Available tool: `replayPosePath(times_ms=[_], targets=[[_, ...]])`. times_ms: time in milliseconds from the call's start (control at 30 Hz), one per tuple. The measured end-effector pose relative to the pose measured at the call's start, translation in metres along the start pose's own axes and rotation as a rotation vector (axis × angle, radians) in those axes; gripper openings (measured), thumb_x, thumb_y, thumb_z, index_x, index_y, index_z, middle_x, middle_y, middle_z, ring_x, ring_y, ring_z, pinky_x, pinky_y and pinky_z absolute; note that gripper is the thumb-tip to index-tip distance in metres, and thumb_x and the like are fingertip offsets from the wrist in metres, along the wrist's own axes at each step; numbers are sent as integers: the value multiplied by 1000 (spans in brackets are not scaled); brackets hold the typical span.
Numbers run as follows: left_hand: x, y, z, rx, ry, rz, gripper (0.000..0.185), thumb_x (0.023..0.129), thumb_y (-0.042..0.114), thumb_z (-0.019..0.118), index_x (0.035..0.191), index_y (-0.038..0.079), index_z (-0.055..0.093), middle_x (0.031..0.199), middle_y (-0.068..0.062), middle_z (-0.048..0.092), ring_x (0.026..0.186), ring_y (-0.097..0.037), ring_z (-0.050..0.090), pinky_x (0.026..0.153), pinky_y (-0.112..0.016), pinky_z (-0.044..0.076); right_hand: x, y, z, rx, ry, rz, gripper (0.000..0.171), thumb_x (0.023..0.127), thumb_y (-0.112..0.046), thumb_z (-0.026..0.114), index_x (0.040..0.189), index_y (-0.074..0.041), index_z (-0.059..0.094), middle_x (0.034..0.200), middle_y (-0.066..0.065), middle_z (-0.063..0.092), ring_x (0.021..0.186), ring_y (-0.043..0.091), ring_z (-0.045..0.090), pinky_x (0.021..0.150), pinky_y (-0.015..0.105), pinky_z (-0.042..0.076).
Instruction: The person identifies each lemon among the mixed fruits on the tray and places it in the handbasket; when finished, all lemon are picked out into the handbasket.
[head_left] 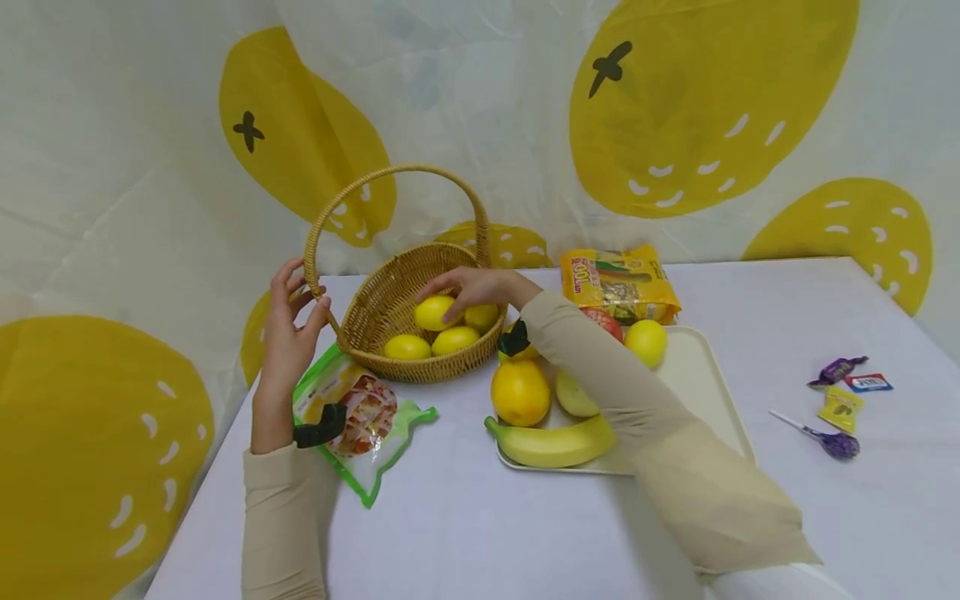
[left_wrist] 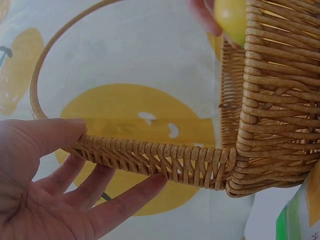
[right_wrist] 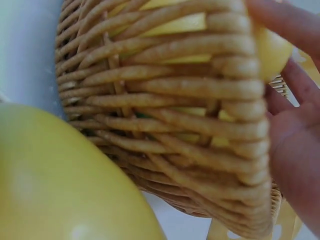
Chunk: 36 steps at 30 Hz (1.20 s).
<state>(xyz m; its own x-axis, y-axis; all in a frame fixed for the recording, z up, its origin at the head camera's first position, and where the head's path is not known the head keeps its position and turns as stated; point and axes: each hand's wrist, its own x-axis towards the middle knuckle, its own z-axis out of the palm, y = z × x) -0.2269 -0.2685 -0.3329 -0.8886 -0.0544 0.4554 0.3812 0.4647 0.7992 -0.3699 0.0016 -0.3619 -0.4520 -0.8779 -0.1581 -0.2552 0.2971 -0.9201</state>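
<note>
A wicker basket (head_left: 367,321) with a tall arched handle stands at the back of the table, several lemons inside. My left hand (head_left: 288,333) holds the handle low on its left side; in the left wrist view the thumb lies on one face of the handle (left_wrist: 150,157) and the fingers on the other. Over the basket's right rim reaches my right hand (head_left: 480,287), gripping a lemon (head_left: 432,313) above the other lemons. The right wrist view shows that lemon (right_wrist: 272,52) only partly, behind the woven wall, with the fingers beside it.
Right of the basket, a cream tray (head_left: 693,367) bears a banana (head_left: 555,443), an orange (head_left: 520,393) and other fruit, partly under my right forearm. A green-edged bag (head_left: 367,417) lies before the basket. A yellow packet (head_left: 621,282) is behind the tray; a lollipop (head_left: 836,444) and sweets lie far right.
</note>
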Motion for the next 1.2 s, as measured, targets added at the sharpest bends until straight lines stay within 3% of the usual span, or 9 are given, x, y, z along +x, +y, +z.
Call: replayPosePath(times_ms=[333,700,900,1200], targets=[[-1,-2,0,12,-16,-2,63,98,1,54,151,19,26,139,-23,41,127,-39,49,76,-8,50,-3,-3,3,-27,-25,61,51,89,6,64,138,1,52,143,13,49,132,25,44,104,31,42],[0,-1,-1,3,-11,11,62,98,1,53,151,17,25,136,-16,43,125,-38,49,78,-8,49,-20,-13,-2,-12,-15,-44,55,85,9,68,137,7,50,145,16,47,141,29,35,116,40,29],[3,1,-3,28,1,25,61,98,0,53,151,17,27,136,-12,45,124,-36,51,77,-8,49,-36,-25,-5,87,-52,-109,57,86,13,64,139,10,43,147,23,42,140,40,33,113,49,32],[1,1,-1,34,5,5,61,98,-1,53,151,17,27,136,-14,46,125,-39,51,78,-6,47,-81,-33,-4,58,-17,-112,56,89,3,67,140,4,46,143,22,46,130,41,46,99,38,49]])
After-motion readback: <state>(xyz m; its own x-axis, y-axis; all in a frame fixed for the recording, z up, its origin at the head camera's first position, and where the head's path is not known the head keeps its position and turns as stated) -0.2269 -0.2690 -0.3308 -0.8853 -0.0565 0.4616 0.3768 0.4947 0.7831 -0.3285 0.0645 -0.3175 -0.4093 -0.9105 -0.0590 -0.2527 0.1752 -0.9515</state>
